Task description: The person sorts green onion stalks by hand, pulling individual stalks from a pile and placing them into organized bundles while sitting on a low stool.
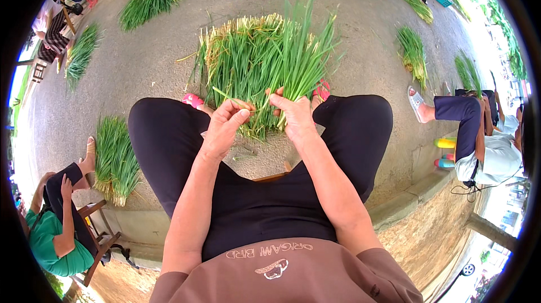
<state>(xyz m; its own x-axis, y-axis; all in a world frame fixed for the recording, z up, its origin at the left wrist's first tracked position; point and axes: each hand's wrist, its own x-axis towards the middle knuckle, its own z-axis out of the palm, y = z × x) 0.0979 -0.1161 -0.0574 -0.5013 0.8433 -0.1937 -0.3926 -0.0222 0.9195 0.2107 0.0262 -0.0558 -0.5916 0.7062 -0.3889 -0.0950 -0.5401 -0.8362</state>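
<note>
A large pile of green chives (242,49), with pale cut ends along its far edge, lies on the ground between my feet. My right hand (294,114) is closed around a loose bunch of chives (307,63), its leaves fanning away over the pile's right side. Just left of it, my left hand (226,125) pinches a thin, pale-green chive stalk (224,94) between thumb and fingers. Both hands are close together over the pile's near edge, with a small gap between the fingertips.
My knees in dark trousers (163,151) flank the pile. More chive bundles lie on the pavement (360,38), such as one at left (115,162) and one at right (413,55). Seated people are on both sides, including one in green (56,241). A low curb (417,196) runs behind me.
</note>
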